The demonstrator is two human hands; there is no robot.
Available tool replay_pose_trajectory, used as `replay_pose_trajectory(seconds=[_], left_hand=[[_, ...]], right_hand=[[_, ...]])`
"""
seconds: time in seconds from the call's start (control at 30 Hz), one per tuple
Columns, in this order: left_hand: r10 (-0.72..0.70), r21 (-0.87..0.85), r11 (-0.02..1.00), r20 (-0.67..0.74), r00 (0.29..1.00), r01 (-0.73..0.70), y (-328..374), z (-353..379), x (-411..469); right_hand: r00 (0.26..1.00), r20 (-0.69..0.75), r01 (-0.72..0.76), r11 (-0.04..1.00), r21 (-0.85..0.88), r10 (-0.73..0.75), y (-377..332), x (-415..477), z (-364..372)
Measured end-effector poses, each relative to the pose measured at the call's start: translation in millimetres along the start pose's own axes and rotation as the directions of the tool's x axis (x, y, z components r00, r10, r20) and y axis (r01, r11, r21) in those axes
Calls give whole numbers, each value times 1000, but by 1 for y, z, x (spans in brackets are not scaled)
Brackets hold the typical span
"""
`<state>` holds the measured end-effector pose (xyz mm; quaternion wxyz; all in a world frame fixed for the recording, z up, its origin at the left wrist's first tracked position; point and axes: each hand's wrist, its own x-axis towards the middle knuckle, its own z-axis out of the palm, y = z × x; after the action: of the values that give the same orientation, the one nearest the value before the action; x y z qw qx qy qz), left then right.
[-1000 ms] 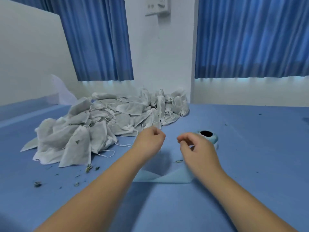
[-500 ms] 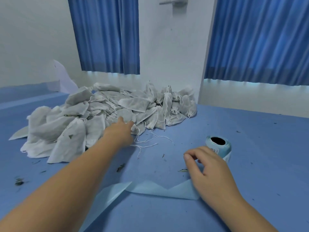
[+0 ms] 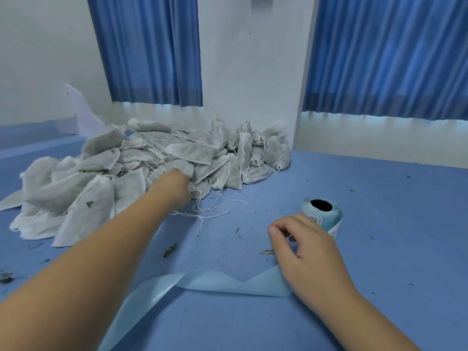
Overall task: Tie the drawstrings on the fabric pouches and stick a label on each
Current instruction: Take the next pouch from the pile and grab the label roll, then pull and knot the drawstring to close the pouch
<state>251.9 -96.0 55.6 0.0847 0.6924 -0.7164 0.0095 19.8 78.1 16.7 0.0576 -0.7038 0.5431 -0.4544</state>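
A big heap of white fabric pouches [image 3: 101, 173] lies on the blue table [image 3: 392, 262] at the back left, with loose drawstrings [image 3: 202, 214] trailing from its front edge. My left hand [image 3: 174, 184] reaches into the front of the heap, and its fingers curl around one pouch [image 3: 196, 190] near its neck; the fingertips are hidden in the fabric. A light-blue roll of labels [image 3: 326, 219] stands to the right. My right hand [image 3: 311, 254] rests just in front of the roll with loosely curled fingers, over the pale-blue backing strip [image 3: 215, 283].
The backing strip runs from the roll toward the lower left of the table. Small dried herb bits [image 3: 169, 250] are scattered on the surface. A white wall and blue curtains [image 3: 385, 59] stand behind. A white sheet [image 3: 81, 115] leans at the far left.
My left hand has left the spot beside my right hand and reached forward-left into the heap, closing on a pouch. My right hand stays near the label roll. The view has tilted down.
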Motion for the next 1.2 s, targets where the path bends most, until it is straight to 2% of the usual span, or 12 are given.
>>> replay_pose_trajectory(seconds=[0.07, 0.13, 0.2, 0.33, 0.47, 0.6, 0.73, 0.83, 0.93, 1.1, 1.17, 1.2], left_hand=[[-25, -244, 970, -133, 991, -8, 1, -12, -7], [-77, -470, 882, -237, 968, -45, 3, -22, -16], [-87, -588, 801, -299, 950, -111, 10, -33, -28], [-38, -680, 697, -352, 935, -228, 33, -52, -53], [81, -708, 618, -375, 923, -342, 69, -61, -85], [189, -746, 473, -434, 881, -469, 116, -71, -118], [310, -743, 335, -493, 813, -579, 168, -80, -150], [328, -765, 233, -520, 789, -600, 199, -83, -170], [315, -776, 220, -517, 796, -591, 223, -78, -181], [259, -788, 273, -492, 831, -551, 252, -52, -197], [270, -803, 294, -450, 851, -518, 256, -39, -202], [280, -819, 293, -421, 863, -494, 257, -32, -205]], right_hand=[[1000, -10, 2, 1000, 1, -2, -2, -1, -2], [1000, -11, 6, 1000, 1, -6, -3, -1, -1], [1000, -21, 8, 1000, 4, -8, -6, -3, -5], [996, -88, 4, 998, 60, 1, -14, -5, -17], [974, -176, -88, 957, 277, 140, -24, -3, -38], [963, -179, -112, 905, 411, 201, -29, -6, -67], [956, -228, -64, 887, 458, 186, -32, -11, -102], [933, -315, -32, 912, 409, 174, -27, -17, -125], [914, -361, -45, 932, 359, 183, -17, -25, -142], [932, -299, -140, 965, 221, 204, 6, -42, -155], [946, -224, -178, 954, 243, 234, 13, -51, -155], [950, -172, -196, 927, 319, 260, 16, -55, -154]])
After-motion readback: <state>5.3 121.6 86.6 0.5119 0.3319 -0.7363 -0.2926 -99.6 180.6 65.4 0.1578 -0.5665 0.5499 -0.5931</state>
